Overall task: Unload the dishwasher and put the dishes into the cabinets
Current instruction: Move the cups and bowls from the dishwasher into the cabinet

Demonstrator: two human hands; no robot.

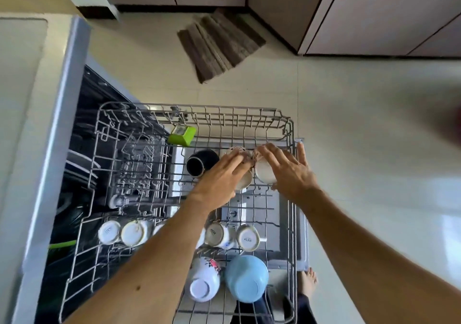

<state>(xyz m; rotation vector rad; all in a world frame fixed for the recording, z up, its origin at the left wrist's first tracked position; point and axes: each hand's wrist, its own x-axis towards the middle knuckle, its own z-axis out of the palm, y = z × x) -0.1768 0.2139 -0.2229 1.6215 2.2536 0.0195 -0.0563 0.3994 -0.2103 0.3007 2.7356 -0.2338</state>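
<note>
We look down on the pulled-out grey wire dishwasher rack [287,129]. Our left hand [219,176] and right hand [289,171] lie with straight, released fingers over two pale patterned ceramic cups [262,171] tipped side by side at the rack's far end, touching them without curling round. A black mug [199,164] sits just left. Nearer us stand a row of upturned white cups [219,235], a flowered white mug [203,282] and a light blue mug [247,277].
</note>
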